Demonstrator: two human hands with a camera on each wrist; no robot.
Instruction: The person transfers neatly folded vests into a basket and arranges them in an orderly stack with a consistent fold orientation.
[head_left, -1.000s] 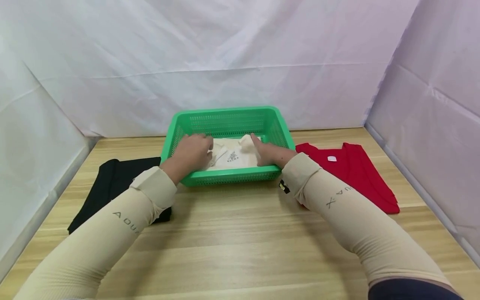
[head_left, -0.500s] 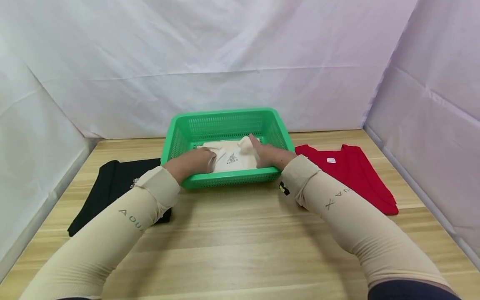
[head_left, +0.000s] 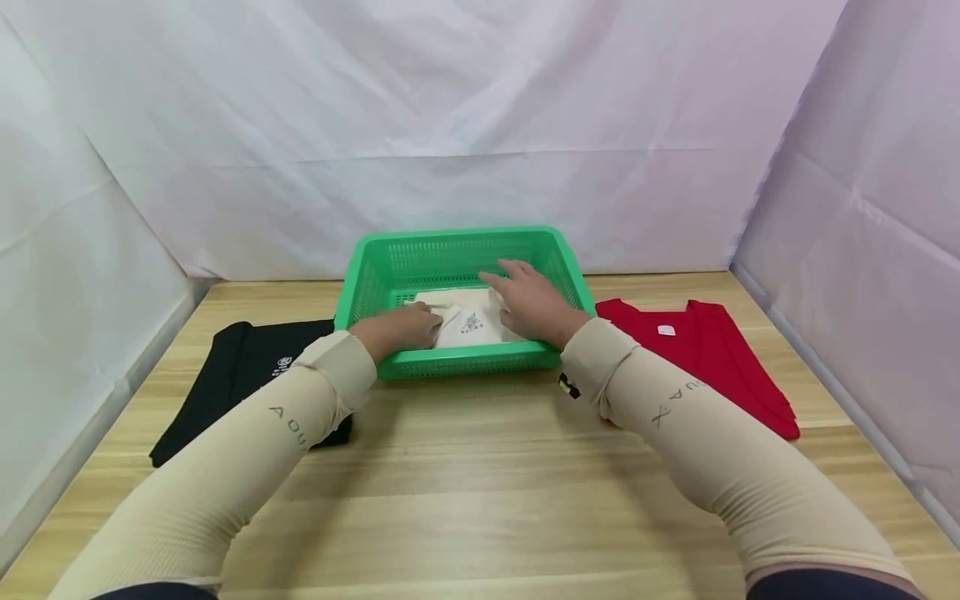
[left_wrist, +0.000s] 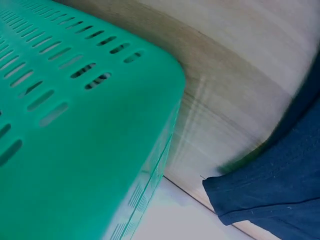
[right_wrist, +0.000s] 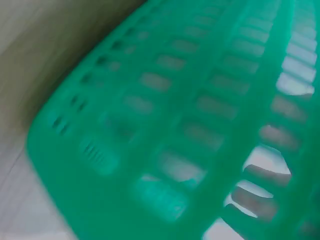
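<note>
A folded cream shirt (head_left: 472,325) with a small dark print lies inside the green plastic basket (head_left: 468,358). My left hand (head_left: 408,325) reaches over the basket's near left rim, its fingers curled at the shirt's left side, where the cloth is raised in a fold. At the right side, my right hand (head_left: 534,307) is over the shirt with its fingers spread and extended; its underside is hidden. Both wrist views show mostly the outside of the basket wall (left_wrist: 100,130), with the hands out of sight.
To the left of the basket lies a folded black shirt (head_left: 247,358) with white print. A folded red shirt (head_left: 697,350) with a white label lies to the right. The wooden table (head_left: 465,483) meets white cloth walls (head_left: 450,125) at the back and sides.
My left hand has lowered, curling its fingers at the shirt's left side. My right hand has lifted slightly and spread its fingers away from the cloth. The head view has tilted slightly upward.
</note>
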